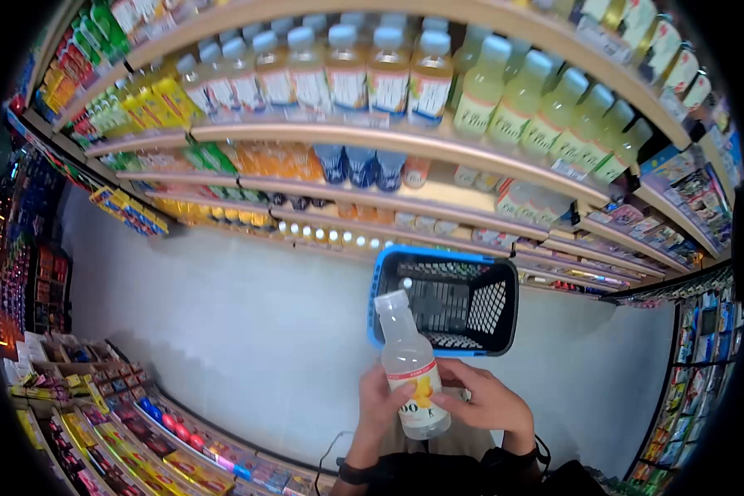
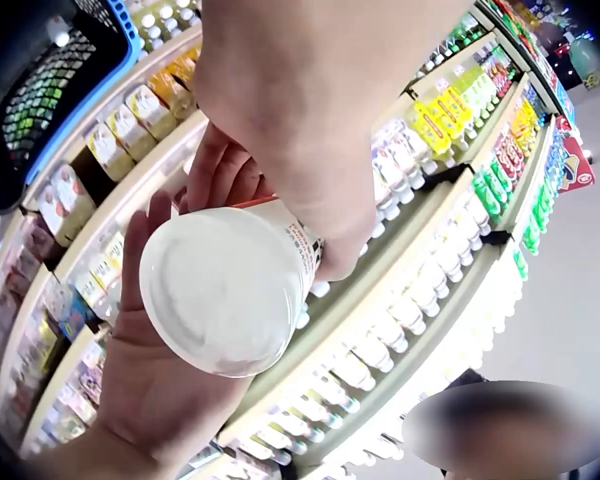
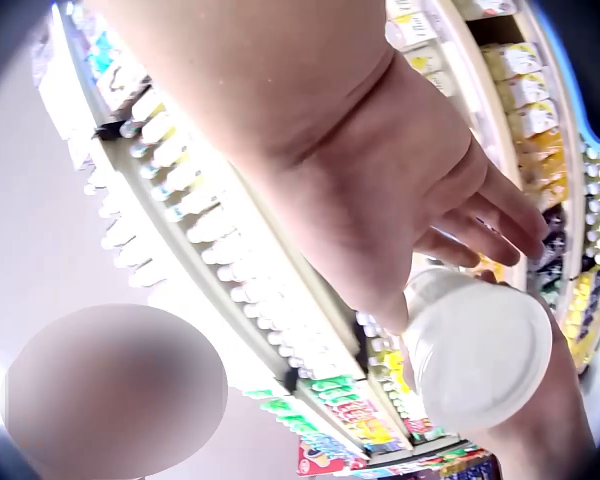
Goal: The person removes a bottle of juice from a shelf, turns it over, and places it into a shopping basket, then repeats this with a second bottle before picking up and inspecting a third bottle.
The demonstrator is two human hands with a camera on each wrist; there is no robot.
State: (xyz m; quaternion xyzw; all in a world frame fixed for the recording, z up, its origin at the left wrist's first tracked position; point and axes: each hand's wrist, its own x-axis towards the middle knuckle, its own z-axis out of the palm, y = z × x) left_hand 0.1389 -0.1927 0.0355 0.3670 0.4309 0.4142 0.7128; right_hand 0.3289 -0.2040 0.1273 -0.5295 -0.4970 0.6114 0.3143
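Observation:
Both hands hold a clear drink bottle (image 1: 407, 343) in front of the body, its white cap tilted up and away in the head view. A red-edged label with yellow fruit wraps its lower half. My left hand (image 1: 379, 407) grips the left side, thumb lying across the label. On the other side, my right hand (image 1: 492, 403) has its thumb on the label and its fingers behind the bottle. Both wrist views show the round whitish bottle base (image 2: 225, 295) between the two hands. Just beyond the bottle, a black shopping basket (image 1: 492, 310) with a blue rim overlaps its neck.
Shelves of bottles (image 1: 388, 78) run along the far side, with pale green bottles (image 1: 546, 107) at the right. Racks of packaged goods (image 1: 703, 364) stand at the right edge. A low shelf of boxed snacks (image 1: 140, 446) lies lower left. Pale floor (image 1: 223, 314) lies between.

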